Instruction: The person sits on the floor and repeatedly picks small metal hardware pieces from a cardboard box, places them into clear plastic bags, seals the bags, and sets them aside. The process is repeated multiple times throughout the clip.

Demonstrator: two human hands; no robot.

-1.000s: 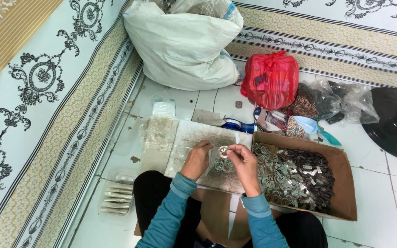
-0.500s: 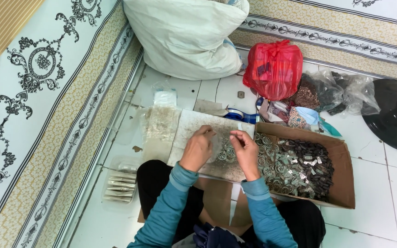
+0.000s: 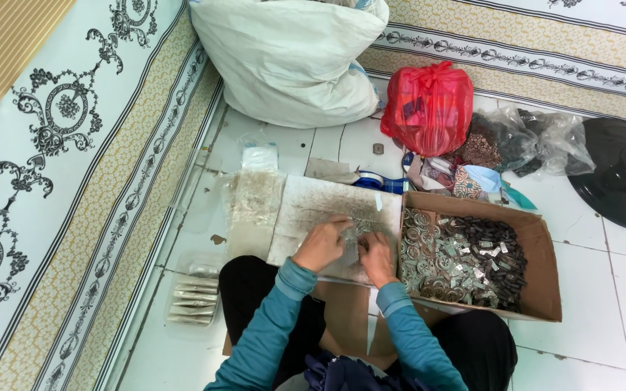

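Observation:
My left hand (image 3: 322, 245) and my right hand (image 3: 376, 255) rest close together on a worn white board (image 3: 313, 206) lying on the floor before my knees. Between the fingertips sit small round metal pieces (image 3: 356, 232); both hands pinch at them, though what each one grips is too small to make out. Immediately to the right stands a shallow cardboard box (image 3: 541, 242) holding several ring-shaped and small flat metal parts (image 3: 465, 257). Both sleeves are teal.
A big white sack (image 3: 291, 61) leans in the wall corner. A red plastic bag (image 3: 429, 105), clear bags (image 3: 537, 141) and a tape roll (image 3: 378, 181) lie behind the box. A black round base (image 3: 621, 177) stands right. Clear packets (image 3: 255, 199) and a stack of packets (image 3: 191, 298) lie left.
My hands have come down from holding a small piece up between them to the board surface, close together. The view has shifted slightly.

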